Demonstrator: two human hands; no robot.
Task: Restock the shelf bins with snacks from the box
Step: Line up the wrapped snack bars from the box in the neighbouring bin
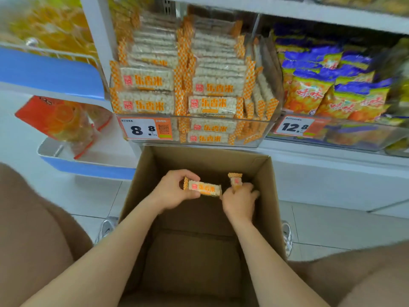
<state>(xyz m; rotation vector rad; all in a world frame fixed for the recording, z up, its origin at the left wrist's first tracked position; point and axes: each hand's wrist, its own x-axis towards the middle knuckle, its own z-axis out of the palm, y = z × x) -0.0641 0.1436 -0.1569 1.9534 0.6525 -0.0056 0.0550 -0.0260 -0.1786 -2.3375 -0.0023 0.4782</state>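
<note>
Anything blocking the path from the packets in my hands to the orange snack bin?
The left-hand packet and right-hand packet are in the box, below the bin; only its clear front wall stands between.

left hand [174, 189] and right hand [240, 201] reach down, each curled in a pinch

hands: left hand [174, 189] and right hand [239, 200], both bare
forearms: 2, bare as far as the bottom frame edge
legs: left leg [28, 240] and right leg [365, 273] in plain brown fabric, edges blurred, cut of the garment can't tell
shoes: left shoe [107, 228] and right shoe [287, 237], silver-grey trainers, only part of each shows
</note>
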